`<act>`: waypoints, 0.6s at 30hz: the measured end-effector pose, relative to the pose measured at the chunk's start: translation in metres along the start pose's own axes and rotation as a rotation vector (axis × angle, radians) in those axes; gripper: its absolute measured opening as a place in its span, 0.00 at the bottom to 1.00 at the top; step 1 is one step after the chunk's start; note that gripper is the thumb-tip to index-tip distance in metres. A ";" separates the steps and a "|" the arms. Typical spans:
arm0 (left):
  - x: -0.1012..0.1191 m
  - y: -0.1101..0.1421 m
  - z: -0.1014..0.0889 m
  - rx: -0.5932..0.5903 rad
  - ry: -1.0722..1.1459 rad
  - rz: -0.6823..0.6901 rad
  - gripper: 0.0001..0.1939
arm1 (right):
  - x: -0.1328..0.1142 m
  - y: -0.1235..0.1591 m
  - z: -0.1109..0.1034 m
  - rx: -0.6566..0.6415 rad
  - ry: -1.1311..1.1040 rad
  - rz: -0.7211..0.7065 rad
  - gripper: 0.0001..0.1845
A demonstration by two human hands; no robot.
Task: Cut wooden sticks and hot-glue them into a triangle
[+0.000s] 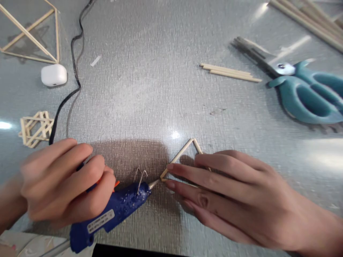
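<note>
My left hand (72, 182) is wrapped round the handle of a blue hot glue gun (115, 207), which lies on its side low over the table. Its metal nozzle (154, 184) points right and meets the left corner of a small frame of thin wooden sticks (182, 151). A bit of orange trigger shows beneath my fingers. My right hand (230, 196) presses on the stick frame, fingertips close to the corner by the nozzle. Part of the frame is hidden under that hand; its top corner sticks out above the fingers.
Short sticks (230, 72) lie beyond my right hand, beside teal-handled scissors (308, 89). Longer sticks (308, 25) fill the far right corner. At left are a black cord (73, 53), a white case (54, 75), a large stick frame (56, 35) and a small star-like stick piece (36, 129).
</note>
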State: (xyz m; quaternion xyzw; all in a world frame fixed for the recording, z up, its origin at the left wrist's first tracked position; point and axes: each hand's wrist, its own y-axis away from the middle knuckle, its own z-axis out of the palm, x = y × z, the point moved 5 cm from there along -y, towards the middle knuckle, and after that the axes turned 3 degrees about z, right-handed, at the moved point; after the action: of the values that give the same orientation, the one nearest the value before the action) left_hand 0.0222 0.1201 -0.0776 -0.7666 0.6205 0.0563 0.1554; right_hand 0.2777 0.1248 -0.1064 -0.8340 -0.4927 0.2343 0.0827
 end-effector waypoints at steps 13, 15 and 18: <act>0.001 -0.002 0.000 0.019 0.039 -0.063 0.09 | 0.000 -0.001 0.000 0.006 -0.007 -0.004 0.11; 0.000 -0.001 0.000 0.005 0.041 -0.055 0.08 | 0.000 -0.001 0.000 0.012 -0.013 0.001 0.11; 0.000 -0.002 0.001 0.015 0.023 -0.025 0.08 | -0.001 -0.001 -0.001 0.026 -0.018 0.007 0.10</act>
State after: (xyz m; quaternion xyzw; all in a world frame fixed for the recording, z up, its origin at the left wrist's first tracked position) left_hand 0.0239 0.1203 -0.0782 -0.7736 0.6131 0.0410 0.1545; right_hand 0.2767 0.1251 -0.1049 -0.8323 -0.4875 0.2487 0.0885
